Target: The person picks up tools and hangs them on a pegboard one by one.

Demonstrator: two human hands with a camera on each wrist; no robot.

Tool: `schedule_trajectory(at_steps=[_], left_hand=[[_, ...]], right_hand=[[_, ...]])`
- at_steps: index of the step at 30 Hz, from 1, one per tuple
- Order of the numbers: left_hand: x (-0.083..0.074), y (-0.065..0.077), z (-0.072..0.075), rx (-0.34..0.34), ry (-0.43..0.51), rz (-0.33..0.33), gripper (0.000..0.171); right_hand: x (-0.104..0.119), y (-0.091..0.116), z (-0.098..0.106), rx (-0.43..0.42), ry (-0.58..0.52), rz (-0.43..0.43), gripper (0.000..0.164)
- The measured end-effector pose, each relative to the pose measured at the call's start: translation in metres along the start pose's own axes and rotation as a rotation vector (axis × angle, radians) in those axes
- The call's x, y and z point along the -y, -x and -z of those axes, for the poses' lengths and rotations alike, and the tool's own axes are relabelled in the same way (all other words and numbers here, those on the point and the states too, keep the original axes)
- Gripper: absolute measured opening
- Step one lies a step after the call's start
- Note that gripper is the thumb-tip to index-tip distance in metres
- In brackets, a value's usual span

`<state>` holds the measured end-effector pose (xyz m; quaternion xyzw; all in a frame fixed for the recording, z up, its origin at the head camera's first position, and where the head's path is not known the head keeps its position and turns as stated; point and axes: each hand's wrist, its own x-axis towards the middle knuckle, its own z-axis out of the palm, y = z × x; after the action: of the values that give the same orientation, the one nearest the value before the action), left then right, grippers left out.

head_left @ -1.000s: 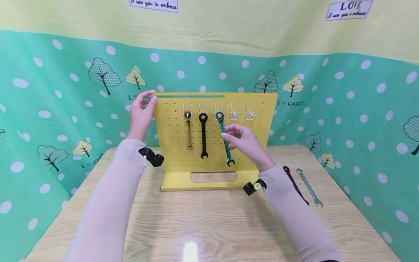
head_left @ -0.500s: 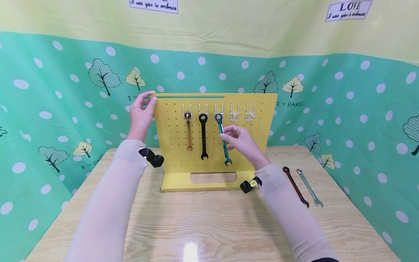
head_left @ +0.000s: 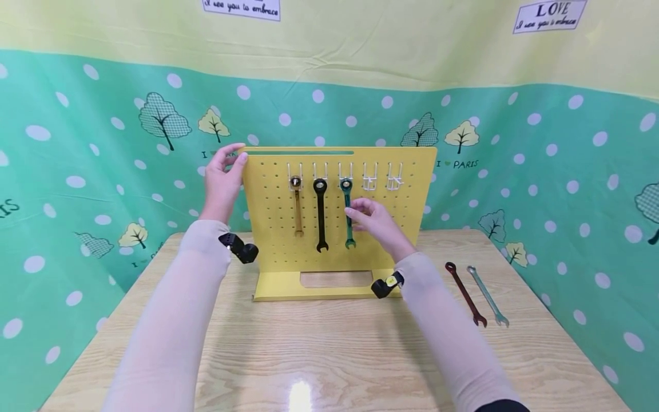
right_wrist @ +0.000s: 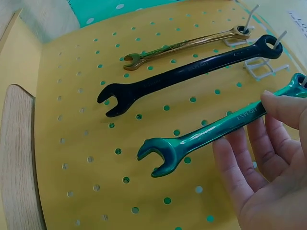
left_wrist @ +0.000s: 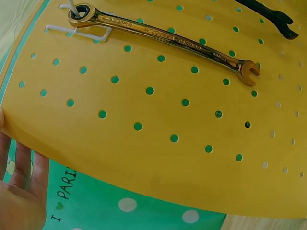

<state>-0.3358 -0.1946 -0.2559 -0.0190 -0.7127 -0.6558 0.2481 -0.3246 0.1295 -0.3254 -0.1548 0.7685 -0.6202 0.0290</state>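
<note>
A yellow pegboard stands upright on the table. My left hand pinches its upper left edge, thumb in front and fingers behind. With thumb and fingers, my right hand holds a green combination wrench. That wrench hangs nearly upright against the board, its ring end at the third hook from the left; a hook tip shows in the ring in the right wrist view. To its left hang a black wrench and a gold wrench, each by its ring on a white hook.
Two bare white hooks are to the right of the green wrench. A dark red wrench and a silvery-green wrench lie on the wooden table, right of the board. A patterned curtain hangs behind.
The green wrench's lower end has swung left, from slanted to nearly vertical, its ring staying by the third hook. My right hand and forearm moved slightly left. The left hand has stayed put.
</note>
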Motion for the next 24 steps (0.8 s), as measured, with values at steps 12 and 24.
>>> schedule_trajectory(at_steps=[12, 24], left_hand=[[0.0022, -0.0017, -0.001, 0.0, -0.006, -0.001, 0.033], [-0.0014, 0.0015, -0.0018, 0.001, 0.004, -0.007, 0.034]], right_hand=[[-0.0028, -0.005, -0.0015, -0.004, -0.045, -0.011, 0.036], [-0.0026, -0.0024, 0.0026, 0.004, -0.053, -0.002, 0.039]])
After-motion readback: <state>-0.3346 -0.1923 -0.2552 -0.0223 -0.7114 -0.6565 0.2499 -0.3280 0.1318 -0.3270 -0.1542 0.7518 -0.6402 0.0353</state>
